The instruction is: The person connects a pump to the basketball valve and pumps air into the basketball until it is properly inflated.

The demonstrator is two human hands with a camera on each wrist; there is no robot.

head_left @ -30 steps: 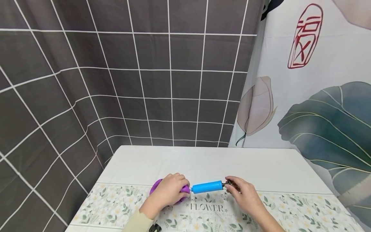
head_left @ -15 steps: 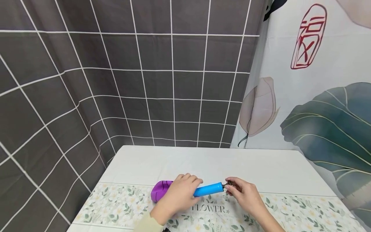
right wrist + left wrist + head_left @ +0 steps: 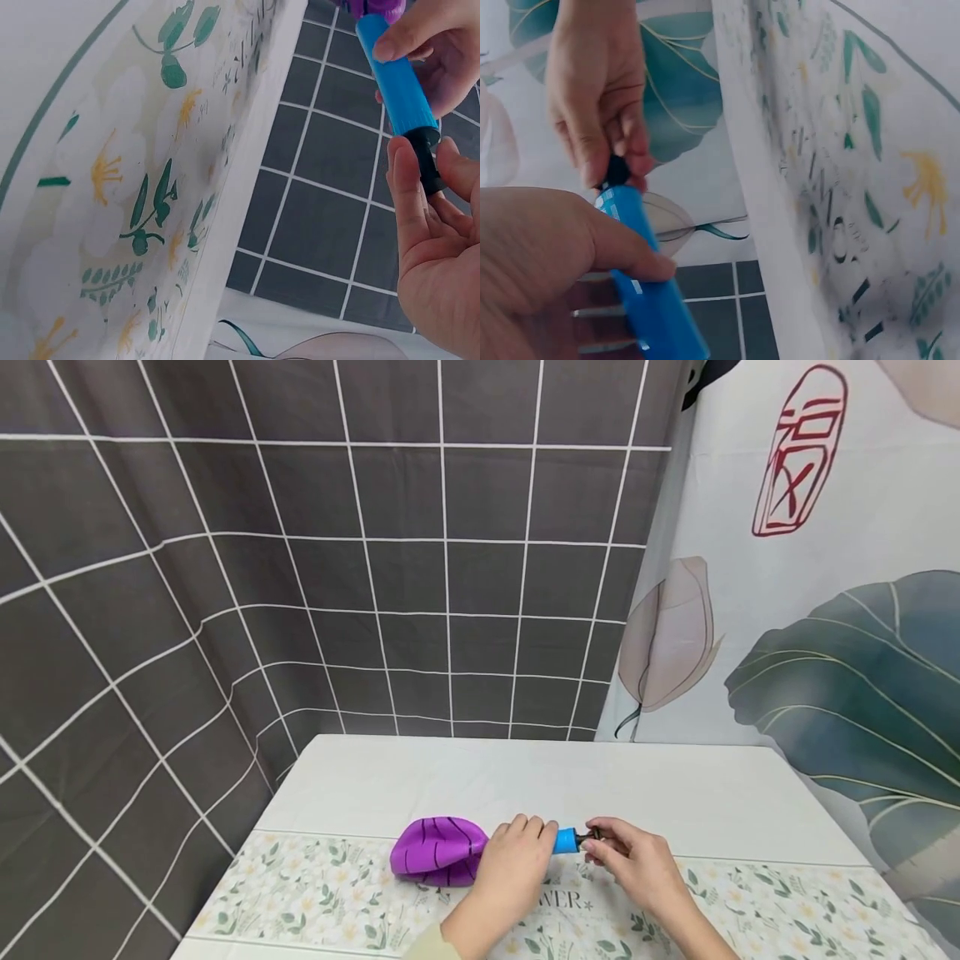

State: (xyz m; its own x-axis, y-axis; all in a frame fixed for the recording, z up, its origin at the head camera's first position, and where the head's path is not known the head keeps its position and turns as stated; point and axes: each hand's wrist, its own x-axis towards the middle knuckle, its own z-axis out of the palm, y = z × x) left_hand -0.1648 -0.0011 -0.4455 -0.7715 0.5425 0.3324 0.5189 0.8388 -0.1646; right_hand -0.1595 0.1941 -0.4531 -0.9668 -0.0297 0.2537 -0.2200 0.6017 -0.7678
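Note:
My left hand (image 3: 516, 864) grips the blue barrel of a hand balloon pump (image 3: 565, 841), covering most of it in the head view. In the left wrist view the thumb lies across the barrel (image 3: 656, 315). My right hand (image 3: 633, 857) pinches the black handle (image 3: 426, 161) at the pump's right end, where the fingers and thumb close around it. A purple balloon (image 3: 433, 853) with black stripes, partly filled and creased, lies left of my left hand. Its neck runs toward the pump's nozzle, which the left hand hides in the head view.
The white table (image 3: 525, 777) carries a flowered cloth strip (image 3: 315, 885) with printed lettering beneath the hands. Behind it hangs a dark grey curtain (image 3: 405, 577) with white grid lines. A white curtain with leaf prints (image 3: 847, 643) hangs on the right.
My left hand has moved right, from the balloon's neck onto the pump's barrel, so more of the balloon shows. The right hand stays at the handle.

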